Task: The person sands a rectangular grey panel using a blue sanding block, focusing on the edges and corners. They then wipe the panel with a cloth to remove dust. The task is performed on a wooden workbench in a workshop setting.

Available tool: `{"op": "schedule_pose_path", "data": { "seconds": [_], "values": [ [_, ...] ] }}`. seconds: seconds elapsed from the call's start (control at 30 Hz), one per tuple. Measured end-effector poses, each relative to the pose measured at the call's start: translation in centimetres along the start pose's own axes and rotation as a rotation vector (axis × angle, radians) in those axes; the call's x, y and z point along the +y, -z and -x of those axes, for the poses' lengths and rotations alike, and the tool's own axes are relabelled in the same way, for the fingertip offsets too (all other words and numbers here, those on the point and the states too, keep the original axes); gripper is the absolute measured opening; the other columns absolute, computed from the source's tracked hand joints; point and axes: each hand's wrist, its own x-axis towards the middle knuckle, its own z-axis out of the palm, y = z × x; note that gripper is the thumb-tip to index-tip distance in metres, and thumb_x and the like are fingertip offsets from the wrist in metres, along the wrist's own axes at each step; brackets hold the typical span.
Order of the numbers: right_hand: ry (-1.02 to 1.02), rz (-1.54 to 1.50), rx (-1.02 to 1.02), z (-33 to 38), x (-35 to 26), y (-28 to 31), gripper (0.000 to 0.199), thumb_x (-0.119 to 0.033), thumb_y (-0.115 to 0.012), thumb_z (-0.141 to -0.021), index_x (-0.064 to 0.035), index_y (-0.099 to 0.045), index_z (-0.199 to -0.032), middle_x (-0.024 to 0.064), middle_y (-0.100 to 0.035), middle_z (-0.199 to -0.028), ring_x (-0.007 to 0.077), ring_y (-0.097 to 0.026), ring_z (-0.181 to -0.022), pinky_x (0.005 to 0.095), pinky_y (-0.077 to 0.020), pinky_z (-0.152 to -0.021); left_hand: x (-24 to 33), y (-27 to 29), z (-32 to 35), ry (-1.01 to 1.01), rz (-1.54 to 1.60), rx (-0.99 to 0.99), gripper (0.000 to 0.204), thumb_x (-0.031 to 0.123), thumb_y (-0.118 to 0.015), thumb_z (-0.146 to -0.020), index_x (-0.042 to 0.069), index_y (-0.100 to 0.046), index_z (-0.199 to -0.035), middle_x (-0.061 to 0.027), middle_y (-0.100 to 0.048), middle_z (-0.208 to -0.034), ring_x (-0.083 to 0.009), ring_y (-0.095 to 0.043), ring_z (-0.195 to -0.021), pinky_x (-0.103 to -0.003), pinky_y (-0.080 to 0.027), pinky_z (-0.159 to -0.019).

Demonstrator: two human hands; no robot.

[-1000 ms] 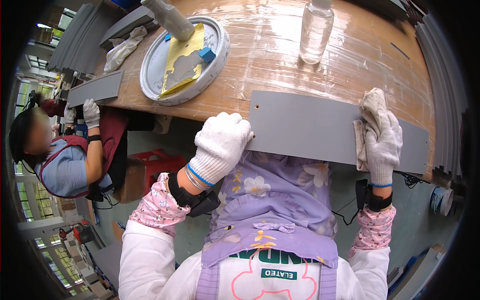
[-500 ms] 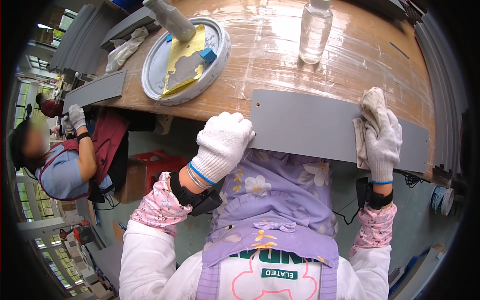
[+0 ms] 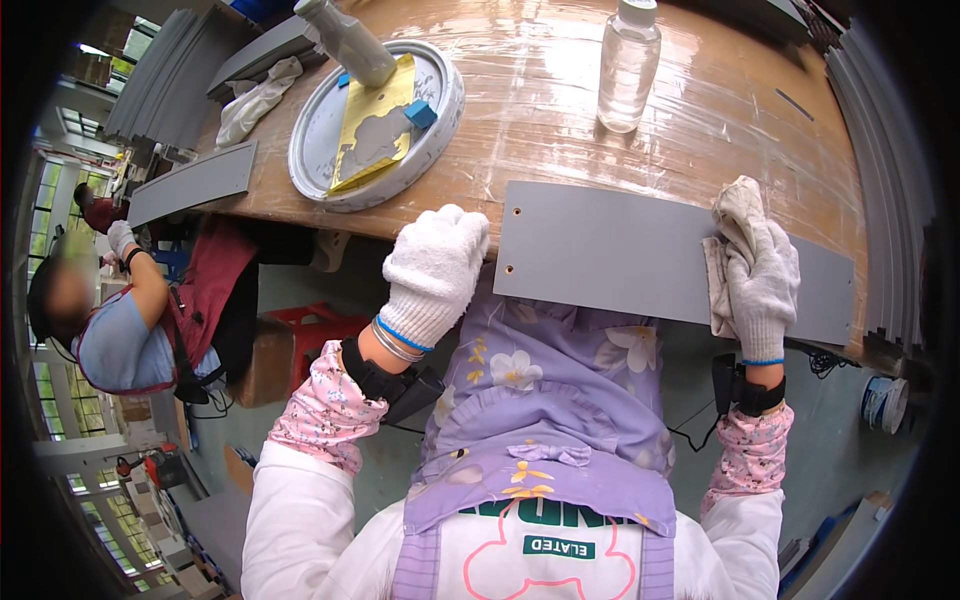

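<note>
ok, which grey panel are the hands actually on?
The long grey panel at the near table edge: left hand grips its holed end, right hand presses a cloth on it. The shorter panel lies untouched.

view: single head fisheye, worn on head
facing: steeply down over counter (image 3: 560, 110) edge
range: close, hands near
rim: straight edges bend
</note>
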Motion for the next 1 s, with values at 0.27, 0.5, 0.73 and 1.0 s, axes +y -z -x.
{"op": "schedule_pose_path", "data": {
  "seconds": [0.27, 0.5, 0.73, 1.0],
  "values": [
    [0.013, -0.004, 0.013, 0.0, -0.1, 0.4, 0.051, -0.016, -0.074, -0.081, -0.0107, -0.063, -0.131, 0.0162, -0.061, -0.130, 0.0372, -0.056, -0.119, 0.0454, -0.0457, -0.104, 0.5, 1.5, 1.0, -0.073, 0.263, -0.007, 0.018, 0.012, -0.074, -0.085, 0.010, -0.072, -0.103, -0.0088, -0.067, -0.080, -0.0322, -0.065, -0.079, -0.041, -0.053, -0.071],
    [-0.005, 0.003, -0.015, -0.1, -0.8, 0.7, 0.048, -0.013, -0.070, -0.083, -0.0097, -0.063, -0.131, 0.0148, -0.061, -0.132, 0.0364, -0.056, -0.121, 0.0445, -0.0448, -0.106, 3.3, 0.3, 1.1, -0.468, 0.134, -0.057, 0.039, 0.019, -0.071, -0.066, 0.011, -0.073, -0.104, -0.0038, -0.065, -0.084, -0.0236, -0.064, -0.076, -0.037, -0.053, -0.068],
    [-0.003, -0.008, -0.015, -0.1, -0.6, 0.6, 0.047, -0.012, -0.070, -0.084, -0.0094, -0.063, -0.130, 0.0150, -0.061, -0.132, 0.0363, -0.056, -0.121, 0.0438, -0.0452, -0.105, 3.7, 0.1, 1.1, -0.512, 0.262, -0.094, 0.042, 0.028, -0.077, -0.068, 0.007, -0.071, -0.105, -0.0031, -0.064, -0.088, -0.0250, -0.063, -0.081, -0.038, -0.051, -0.074],
    [0.022, -0.009, 0.029, -0.1, -0.2, 0.1, 0.051, -0.014, -0.074, -0.080, -0.0120, -0.064, -0.129, 0.0162, -0.062, -0.127, 0.0384, -0.057, -0.116, 0.0458, -0.0470, -0.102, 6.9, -2.1, 1.5, -0.400, 0.270, -0.207, 0.080, 0.057, -0.060, -0.091, 0.001, -0.047, -0.147, -0.0249, -0.045, -0.152, -0.0415, -0.035, -0.147, -0.053, -0.020, -0.124]
  ]
}}
